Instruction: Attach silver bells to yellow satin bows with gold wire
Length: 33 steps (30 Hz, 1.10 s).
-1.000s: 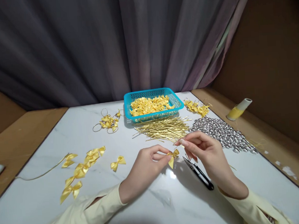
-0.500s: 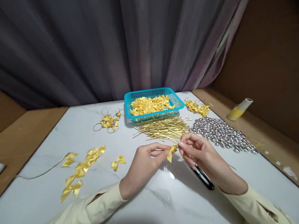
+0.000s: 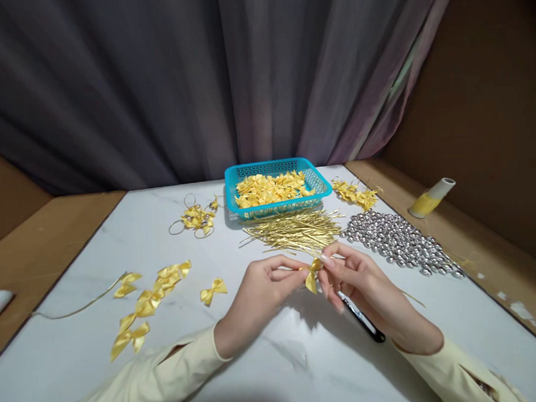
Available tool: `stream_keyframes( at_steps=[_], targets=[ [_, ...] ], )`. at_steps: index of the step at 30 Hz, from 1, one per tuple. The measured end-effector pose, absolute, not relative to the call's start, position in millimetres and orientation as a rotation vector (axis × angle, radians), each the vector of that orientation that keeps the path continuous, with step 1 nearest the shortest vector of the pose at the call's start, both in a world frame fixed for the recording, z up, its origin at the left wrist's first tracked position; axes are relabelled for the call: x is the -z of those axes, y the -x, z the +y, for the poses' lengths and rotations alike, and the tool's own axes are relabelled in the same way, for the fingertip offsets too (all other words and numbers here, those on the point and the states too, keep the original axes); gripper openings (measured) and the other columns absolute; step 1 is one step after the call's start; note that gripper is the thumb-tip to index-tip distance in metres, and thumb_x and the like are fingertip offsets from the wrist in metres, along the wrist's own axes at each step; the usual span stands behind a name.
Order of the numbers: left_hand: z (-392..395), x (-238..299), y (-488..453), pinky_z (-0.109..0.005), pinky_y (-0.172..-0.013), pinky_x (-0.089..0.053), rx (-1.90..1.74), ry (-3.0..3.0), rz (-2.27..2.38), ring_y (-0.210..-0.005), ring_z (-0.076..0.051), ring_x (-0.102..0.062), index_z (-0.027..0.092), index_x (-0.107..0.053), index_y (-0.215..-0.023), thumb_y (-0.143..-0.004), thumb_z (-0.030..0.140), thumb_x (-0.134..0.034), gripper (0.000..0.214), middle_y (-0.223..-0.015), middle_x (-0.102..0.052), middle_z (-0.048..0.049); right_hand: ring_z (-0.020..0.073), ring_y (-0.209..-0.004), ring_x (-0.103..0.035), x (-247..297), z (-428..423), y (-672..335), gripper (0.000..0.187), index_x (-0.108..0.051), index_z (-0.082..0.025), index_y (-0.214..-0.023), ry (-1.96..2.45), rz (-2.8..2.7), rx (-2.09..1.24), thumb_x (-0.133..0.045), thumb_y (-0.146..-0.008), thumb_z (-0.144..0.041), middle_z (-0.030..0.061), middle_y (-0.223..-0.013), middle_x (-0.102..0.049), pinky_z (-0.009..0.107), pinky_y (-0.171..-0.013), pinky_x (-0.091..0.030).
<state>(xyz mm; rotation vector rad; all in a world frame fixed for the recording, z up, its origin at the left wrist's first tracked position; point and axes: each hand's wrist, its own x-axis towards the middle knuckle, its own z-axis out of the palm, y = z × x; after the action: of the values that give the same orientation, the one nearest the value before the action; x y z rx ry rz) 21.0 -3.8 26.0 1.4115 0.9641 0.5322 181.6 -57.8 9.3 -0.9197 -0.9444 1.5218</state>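
Note:
Between my two hands is a yellow satin bow (image 3: 312, 279). My left hand (image 3: 269, 293) pinches its left side between thumb and forefinger. From the other side, my right hand (image 3: 358, 280) has thumb and forefinger pinched at the bow's right edge; whether a thin wire is in those fingertips I cannot make out. A slim black tool (image 3: 373, 331) with a light strip lies under my right hand, partly covered by it. Gold twist ties (image 3: 292, 230) are heaped just beyond my fingers. One loose bow (image 3: 213, 290) rests left of my left hand.
A blue basket (image 3: 280, 207) of yellow bows stands at the back. Silver beads (image 3: 399, 241) spread over the right side, near a cone of yellow thread (image 3: 430, 199). Bows with wire loops (image 3: 198, 218) lie back left; more bows (image 3: 149, 301) lie in a row at left.
My right hand has moved slightly left, so its fingertips now meet the bow's right edge. The bow has turned a little in my left hand. The view has shifted slightly.

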Motion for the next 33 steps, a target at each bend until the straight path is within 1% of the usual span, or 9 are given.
stream_keyframes(
  at_steps=[3,6,10,14,18,21,25,28,33],
  targets=[
    [-2,-27,-20,-0.026,-0.062,-0.043,-0.502,-1.355,0.951,-0.069,-0.016,-0.060,0.015,-0.064,-0.078,-0.073,0.032,-0.060,0.018,-0.076,-0.068,-0.0037,0.0066,-0.039,-0.047,-10,-57,-182,0.016,-0.045,-0.018,-0.081,0.905,-0.941,-1.516,-0.050,-0.086,-0.033,-0.0010,-0.059,-0.060,0.017,-0.040,-0.037],
    [0,-28,-18,-0.027,-0.067,-0.042,-0.503,-1.293,0.896,-0.073,-0.016,-0.059,0.015,-0.065,-0.078,-0.074,0.031,-0.059,0.018,-0.078,-0.067,-0.0041,0.0065,-0.040,-0.048,-11,-57,-183,0.013,-0.046,-0.019,-0.081,0.881,-0.931,-1.492,-0.051,-0.085,-0.030,-0.0017,-0.060,-0.060,0.017,-0.041,-0.038],
    [2,-30,-17,-0.030,-0.073,-0.041,-0.472,-1.257,0.858,-0.078,-0.018,-0.058,0.014,-0.064,-0.080,-0.075,0.029,-0.057,0.018,-0.080,-0.066,-0.0055,0.0066,-0.044,-0.051,-12,-57,-185,0.010,-0.051,-0.017,-0.084,0.889,-0.920,-1.466,-0.055,-0.083,-0.026,-0.0012,-0.063,-0.061,0.019,-0.047,-0.041],
    [1,-30,-17,-0.032,-0.077,-0.041,-0.473,-1.255,0.850,-0.080,-0.018,-0.058,0.013,-0.064,-0.077,-0.076,0.028,-0.057,0.016,-0.080,-0.065,-0.0058,0.0074,-0.050,-0.053,-12,-58,-185,0.013,-0.055,-0.015,-0.088,0.884,-0.961,-1.509,-0.059,-0.080,-0.025,0.0016,-0.069,-0.063,0.020,-0.052,-0.043],
    [0,-28,-17,-0.030,-0.075,-0.040,-0.483,-1.260,0.825,-0.077,-0.017,-0.057,0.014,-0.063,-0.076,-0.076,0.030,-0.058,0.016,-0.075,-0.064,-0.0035,0.0075,-0.052,-0.054,-11,-59,-183,0.012,-0.058,-0.014,-0.082,0.891,-1.010,-1.539,-0.060,-0.080,-0.026,0.0033,-0.071,-0.065,0.021,-0.054,-0.044],
    [0,-27,-18,-0.028,-0.073,-0.040,-0.493,-1.271,0.815,-0.077,-0.016,-0.057,0.015,-0.064,-0.077,-0.075,0.029,-0.059,0.015,-0.076,-0.064,-0.0027,0.0071,-0.050,-0.054,-12,-60,-183,0.012,-0.058,-0.014,-0.077,0.899,-1.010,-1.547,-0.060,-0.080,-0.026,0.0033,-0.069,-0.065,0.020,-0.051,-0.044],
    [0,-25,-19,-0.026,-0.070,-0.040,-0.493,-1.312,0.893,-0.077,-0.016,-0.058,0.015,-0.066,-0.081,-0.072,0.029,-0.063,0.017,-0.079,-0.067,-0.0035,0.0066,-0.041,-0.051,-14,-59,-186,0.015,-0.058,-0.014,-0.072,0.921,-0.966,-1.539,-0.062,-0.078,-0.028,0.0013,-0.060,-0.063,0.018,-0.043,-0.041],
    [1,-22,-20,-0.026,-0.067,-0.041,-0.484,-1.363,0.921,-0.072,-0.016,-0.059,0.015,-0.068,-0.078,-0.069,0.030,-0.065,0.018,-0.078,-0.069,-0.0043,0.0065,-0.036,-0.048,-14,-59,-188,0.018,-0.055,-0.015,-0.070,0.919,-0.916,-1.534,-0.063,-0.076,-0.030,-0.0016,-0.053,-0.059,0.018,-0.037,-0.036],
    [1,-17,-21,-0.025,-0.062,-0.042,-0.466,-1.419,0.927,-0.068,-0.016,-0.061,0.015,-0.069,-0.074,-0.068,0.027,-0.065,0.015,-0.075,-0.070,-0.0054,0.0067,-0.041,-0.048,-10,-58,-191,0.017,-0.053,-0.016,-0.069,0.936,-0.873,-1.480,-0.063,-0.077,-0.028,-0.0027,-0.050,-0.056,0.017,-0.038,-0.029]
  ],
)
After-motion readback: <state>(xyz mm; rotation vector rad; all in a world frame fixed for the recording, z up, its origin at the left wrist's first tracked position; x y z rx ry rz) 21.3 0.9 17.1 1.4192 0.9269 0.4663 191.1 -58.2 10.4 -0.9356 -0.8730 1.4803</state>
